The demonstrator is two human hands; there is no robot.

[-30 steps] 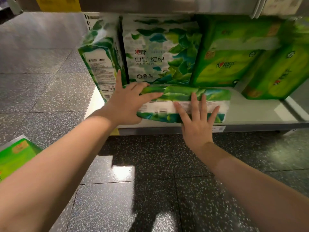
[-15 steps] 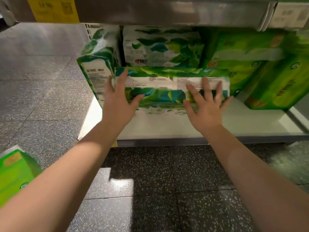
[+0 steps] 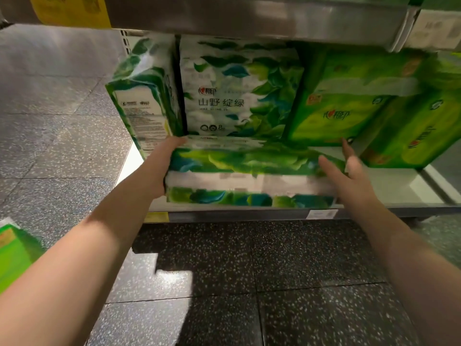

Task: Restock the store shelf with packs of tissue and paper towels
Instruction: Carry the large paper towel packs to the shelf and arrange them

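Observation:
A leaf-printed white and green tissue pack (image 3: 249, 161) lies flat along the front of the bottom shelf (image 3: 399, 188). My left hand (image 3: 159, 166) grips its left end, thumb on top and fingers hidden behind the pack. My right hand (image 3: 346, 176) is at its right end with straight, spread fingers; motion blur hides whether they touch it. Behind it stands a matching leaf pack (image 3: 239, 91), with another (image 3: 144, 103) turned sideways at the shelf's left end.
Two bright green packs (image 3: 336, 103) (image 3: 411, 131) stand to the right on the same shelf, the outer one tilted. The metal edge of the upper shelf (image 3: 249, 21) hangs close above. A green pack (image 3: 15, 253) lies on the speckled floor at left.
The pack was raised against the standing packs half a second ago; now it lies flat at the shelf front again. My hands have shifted from its face to its two ends.

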